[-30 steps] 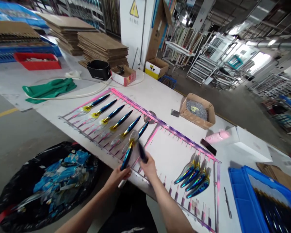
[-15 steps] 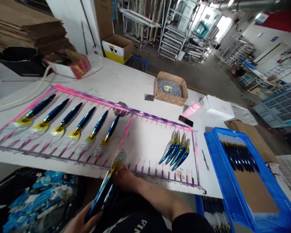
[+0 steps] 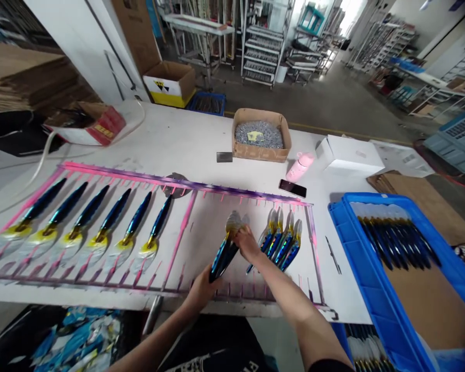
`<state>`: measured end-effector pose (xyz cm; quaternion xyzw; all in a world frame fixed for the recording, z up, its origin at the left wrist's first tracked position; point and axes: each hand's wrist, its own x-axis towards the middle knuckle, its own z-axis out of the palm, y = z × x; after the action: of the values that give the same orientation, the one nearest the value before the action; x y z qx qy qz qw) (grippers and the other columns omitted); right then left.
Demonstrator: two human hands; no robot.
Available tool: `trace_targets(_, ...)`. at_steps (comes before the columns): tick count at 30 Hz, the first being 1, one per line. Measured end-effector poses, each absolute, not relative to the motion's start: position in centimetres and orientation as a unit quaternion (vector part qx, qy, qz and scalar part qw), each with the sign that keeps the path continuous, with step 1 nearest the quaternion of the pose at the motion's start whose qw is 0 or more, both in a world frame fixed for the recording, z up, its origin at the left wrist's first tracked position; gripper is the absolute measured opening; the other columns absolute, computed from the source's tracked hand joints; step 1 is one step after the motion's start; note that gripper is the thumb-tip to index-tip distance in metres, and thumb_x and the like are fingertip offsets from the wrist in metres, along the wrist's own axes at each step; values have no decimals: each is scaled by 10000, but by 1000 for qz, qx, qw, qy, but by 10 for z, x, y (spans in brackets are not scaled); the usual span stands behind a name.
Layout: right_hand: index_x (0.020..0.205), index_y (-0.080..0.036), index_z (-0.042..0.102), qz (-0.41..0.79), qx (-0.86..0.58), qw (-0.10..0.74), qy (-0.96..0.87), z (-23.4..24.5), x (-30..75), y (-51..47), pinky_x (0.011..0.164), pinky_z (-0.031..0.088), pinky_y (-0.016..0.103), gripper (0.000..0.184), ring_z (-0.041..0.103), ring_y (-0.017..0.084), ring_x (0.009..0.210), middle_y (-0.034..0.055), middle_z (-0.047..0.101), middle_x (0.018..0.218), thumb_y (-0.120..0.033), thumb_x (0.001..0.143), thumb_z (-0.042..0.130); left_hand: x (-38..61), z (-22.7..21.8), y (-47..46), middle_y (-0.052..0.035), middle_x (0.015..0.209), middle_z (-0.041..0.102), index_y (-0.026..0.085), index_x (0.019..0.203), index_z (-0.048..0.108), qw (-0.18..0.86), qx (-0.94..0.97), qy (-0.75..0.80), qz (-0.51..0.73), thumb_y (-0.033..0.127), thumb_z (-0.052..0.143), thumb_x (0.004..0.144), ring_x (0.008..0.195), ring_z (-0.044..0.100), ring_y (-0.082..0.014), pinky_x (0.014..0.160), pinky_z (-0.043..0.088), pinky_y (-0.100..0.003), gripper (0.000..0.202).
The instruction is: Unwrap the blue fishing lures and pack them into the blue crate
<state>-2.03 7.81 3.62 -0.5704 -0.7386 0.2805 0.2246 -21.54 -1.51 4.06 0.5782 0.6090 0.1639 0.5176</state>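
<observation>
My left hand [image 3: 202,287] is closed around the lower tips of a pair of shiny blue fishing lures [image 3: 222,257], held tilted above the rack. Each has a yellow neck and a pale, paddle-shaped lip. At the lip end, my right hand [image 3: 248,244] pinches near the yellow neck; its fingertips partly hide the rear lure. Just right of that hand lies a small group of similar lures [image 3: 281,243], inside the right section of the pink-and-purple pegged rack [image 3: 184,217]. In the left section, several more lures [image 3: 114,214] sit side by side on pegs.
A blue crate [image 3: 346,243] with lures on cardboard stands at the right. Behind the rack are a carton of small metal parts [image 3: 261,151], a pink bottle [image 3: 300,166], a phone [image 3: 292,188] and a white box [image 3: 351,155]. A pen [image 3: 333,254] lies near the crate.
Both hands have moved up and right with the lures, from the table's front edge to over the rack's right section. The view has shifted too.
</observation>
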Motion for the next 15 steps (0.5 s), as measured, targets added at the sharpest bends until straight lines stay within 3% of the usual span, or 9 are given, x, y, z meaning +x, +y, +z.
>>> trace_targets(4, 933, -177, 686, 249, -585, 117, -763, 27, 34, 97, 1132, 267, 461, 197, 502, 233, 1225, 74, 686, 1068, -57, 876, 540, -161, 15, 18, 1, 705, 610, 139, 991, 609, 500, 606, 604, 139, 160, 521, 790, 682, 596, -181, 662, 426, -257, 220)
trace_targets(8, 969, -157, 710, 239, -598, 68, -762, 24, 63, 99, 1150, 261, 402, 298, 350, 243, 1390, 132, 626, 1254, -25, 884, 456, -145, -1, 34, -59, 900, 632, 138, 933, 623, 471, 643, 590, 129, 144, 533, 796, 850, 597, -204, 790, 445, -290, 165)
trace_targets(12, 988, -141, 728, 253, -571, 78, -777, 25, 78, 93, 1134, 316, 400, 419, 359, 257, 1399, 142, 617, 1287, 55, 774, 426, -144, -7, 41, -122, 1117, 603, 128, 1124, 602, 431, 678, 586, 107, 184, 573, 793, 1048, 549, -257, 940, 424, -359, 337)
trace_targets(15, 925, -134, 741, 259, -568, 120, -772, 25, 86, 93, 1114, 347, 472, 447, 431, 294, 1348, 167, 640, 1238, 61, 712, 399, -140, -5, 47, -134, 1204, 570, 167, 1270, 542, 411, 702, 576, 84, 235, 614, 773, 1129, 506, -293, 979, 411, -404, 506)
